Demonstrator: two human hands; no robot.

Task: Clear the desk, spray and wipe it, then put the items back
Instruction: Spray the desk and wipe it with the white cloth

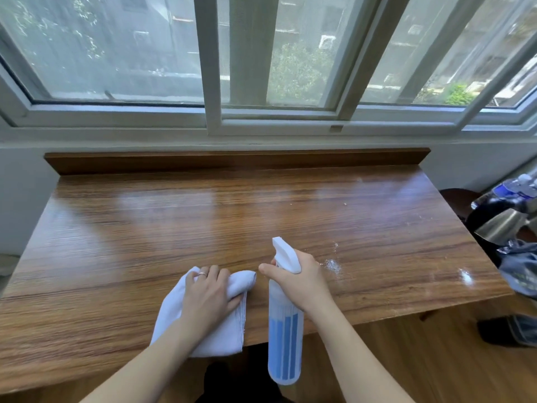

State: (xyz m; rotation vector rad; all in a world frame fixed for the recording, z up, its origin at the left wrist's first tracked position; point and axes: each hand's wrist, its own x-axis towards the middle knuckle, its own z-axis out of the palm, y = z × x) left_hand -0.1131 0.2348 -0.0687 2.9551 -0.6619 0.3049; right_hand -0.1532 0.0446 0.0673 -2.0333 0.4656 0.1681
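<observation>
Right hand (302, 279) wraps the neck of the spray bottle (284, 330), fingers curled round the white trigger head, nozzle aimed toward 12 o'clock; the bottle hangs over the desk's near edge at 6 o'clock. Left hand (207, 292) lies on the white cloth (203, 324), just at 9 o'clock of the bottle, fingers curling lightly into the fold and holding it to the desk (145, 228). Spraying looks to be the step in hand: best angle the nozzle down at the dry middle, mist evenly, then sweep the cloth along the grain. Bottle is translucent plastic, cylindrical, blue liquid about half up. Cloth is soft, folded, towel-like. Desk is glossy wood-grain laminate, rectangular, low raised ledge at 12 o'clock; whitish speckles and droplets at 3 o'clock of the right hand. Cleared items (511, 228), shiny and dark, sit off the desk at 3 o'clock; too blurred to name.
</observation>
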